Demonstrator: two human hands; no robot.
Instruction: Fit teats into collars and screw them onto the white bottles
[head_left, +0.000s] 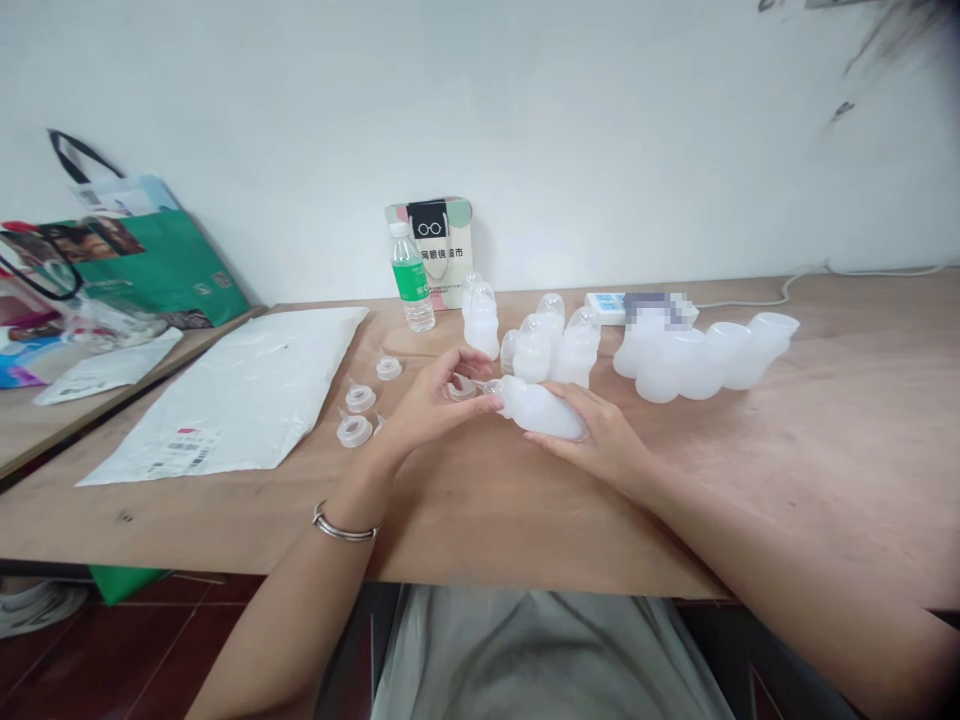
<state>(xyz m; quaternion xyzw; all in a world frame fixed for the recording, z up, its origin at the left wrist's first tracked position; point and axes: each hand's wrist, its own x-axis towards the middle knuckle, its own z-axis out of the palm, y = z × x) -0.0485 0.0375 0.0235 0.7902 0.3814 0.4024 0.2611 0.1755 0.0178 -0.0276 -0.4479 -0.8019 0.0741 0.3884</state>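
Observation:
A translucent white squeeze bottle (551, 412) lies tilted on its side above the table, its narrow end facing left. My right hand (592, 430) is wrapped round its wide base. At the narrow end my left hand (442, 400) is closed, thumb and fingers around a clear nipple-like tip (491, 388). Just behind the left fingers a clear ring cap (461, 388) is partly hidden. More clear ring caps with thin tips, such as one ring cap (354, 430), lie left of that hand. Several white bottles with clear domed covers (532, 350) stand behind the held bottle.
Open white bottles (679, 365) are clustered at right, by a white box (606, 308) and cable (750, 303). A water bottle (412, 280) stands before a paper bag (454, 265). Left lies a white mailing bag (247, 390), near a green bag (176, 265). The table's front edge (525, 585) is close to my lap.

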